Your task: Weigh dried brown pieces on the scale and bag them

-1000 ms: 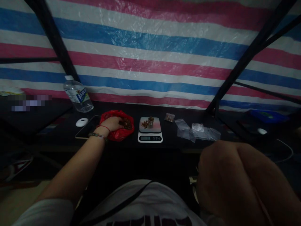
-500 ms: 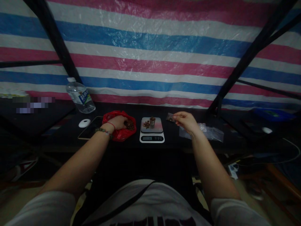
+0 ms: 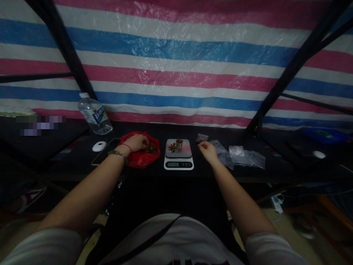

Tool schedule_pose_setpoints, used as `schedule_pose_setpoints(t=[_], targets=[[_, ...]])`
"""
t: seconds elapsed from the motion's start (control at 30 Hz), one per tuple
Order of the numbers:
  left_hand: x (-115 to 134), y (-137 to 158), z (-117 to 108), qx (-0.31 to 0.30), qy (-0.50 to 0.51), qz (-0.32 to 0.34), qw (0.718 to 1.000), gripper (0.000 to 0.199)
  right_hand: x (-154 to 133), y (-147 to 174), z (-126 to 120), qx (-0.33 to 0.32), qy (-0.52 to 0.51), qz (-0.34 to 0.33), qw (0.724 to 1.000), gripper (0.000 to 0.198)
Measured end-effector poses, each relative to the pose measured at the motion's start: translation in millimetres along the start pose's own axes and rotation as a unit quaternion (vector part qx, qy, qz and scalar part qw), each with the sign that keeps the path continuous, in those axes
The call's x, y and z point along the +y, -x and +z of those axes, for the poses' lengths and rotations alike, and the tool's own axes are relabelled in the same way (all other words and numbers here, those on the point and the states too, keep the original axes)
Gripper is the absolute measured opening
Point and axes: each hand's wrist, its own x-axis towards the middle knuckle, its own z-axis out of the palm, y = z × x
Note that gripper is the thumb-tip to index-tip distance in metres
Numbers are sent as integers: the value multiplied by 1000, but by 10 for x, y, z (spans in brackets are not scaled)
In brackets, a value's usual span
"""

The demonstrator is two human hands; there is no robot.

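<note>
While the L hand (image 3: pixel 135 142) curls over the red bag (image 3: pixel 139 160) of brown bits (image 3: pixel 152 148) left of the scale (image 3: pixel 178 165) & the R hand (image 3: pixel 209 151) sits by the small clear bag (image 3: pixel 202 137) (can't tell if either's gripping), prob best to pinch few, lightly, w/o spilling

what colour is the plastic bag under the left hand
The plastic bag is bright red; the head view, the only one here, shows it.

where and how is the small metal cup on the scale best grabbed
Probably pinch the metal cup by its side wall, from the right: it stands upright on the scale, brown contents show above its rim, and loose brown pieces lie to its left.
</note>
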Motion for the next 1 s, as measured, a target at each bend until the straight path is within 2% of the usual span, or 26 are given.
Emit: schedule_pose_setpoints(t=[0.2, 0.37, 0.53, 0.7, 0.83, 1.0], targets=[[-63, -29, 1, 9, 10, 10, 1000, 25, -97, 71, -32, 6, 42, -29, 999, 27], [-100, -50, 9, 18, -12, -4, 1000, 25, -142, 88, -49, -1, 117, -58, 992, 24], [-77, -29, -26, 26, -31, -2, 999, 26, -53, 33, -78, -70, 132, -41, 988, 20], [-17, 27, -100, 20, -32, 0, 999, 25, 30, -38, -190, -124, 90, -73, 985, 21], [170, 41, -143, 46, -4, 16, 999, 25, 11, -54, -288, -122, 108, -71, 984, 21], [647, -69, -59, 78, 76, 76, 991, 26, -27, -46, -331, -117, 112, -64, 985, 22]])
